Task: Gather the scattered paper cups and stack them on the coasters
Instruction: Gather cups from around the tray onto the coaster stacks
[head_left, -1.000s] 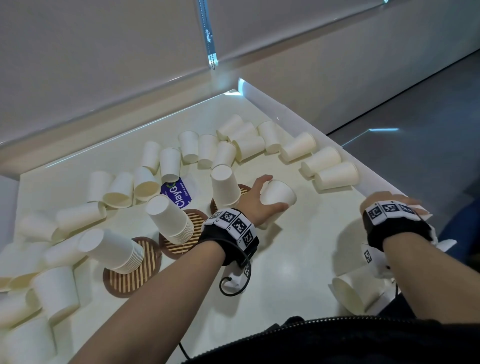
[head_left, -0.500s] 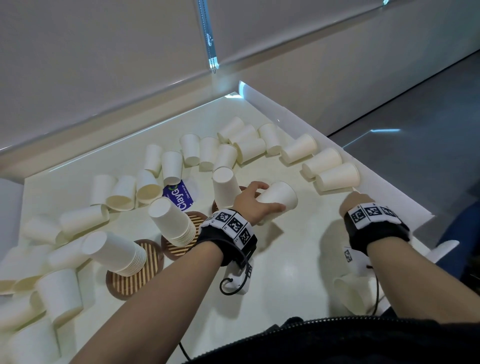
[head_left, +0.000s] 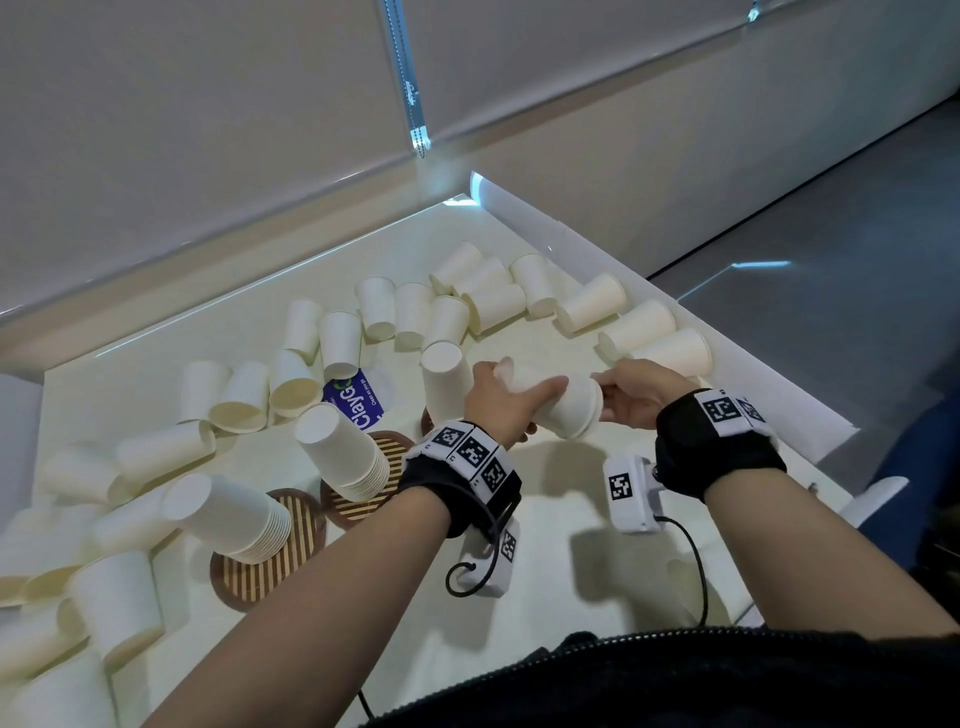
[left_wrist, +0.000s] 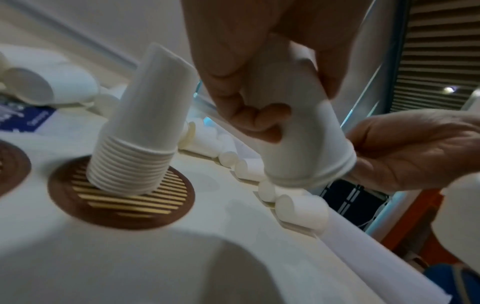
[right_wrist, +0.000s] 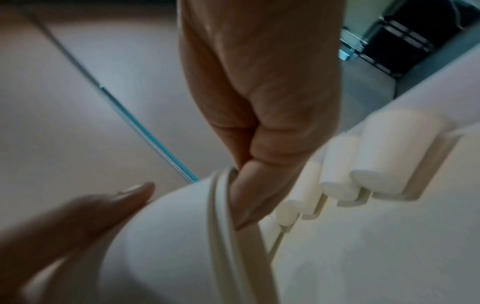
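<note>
While both hands (head_left: 561, 400) grip cup (head_left: 563, 410), stack (head_left: 441, 379) stands just left, loose cups (head_left: 660, 343) beyond.

A blue card (head_left: 357, 406) lies on the counter (head_left: 545, 519) among the tipped paper cups, and its white letters read "ClayG", the G ringed in green. A smaller line of print runs beside that, too fine to read. The wristbands carry only black-and-white square code patterns, no words.

Office-like room: white table (head_left: 322, 613), roller blinds (head_left: 208, 130), grey floor (head_left: 831, 218)
</note>
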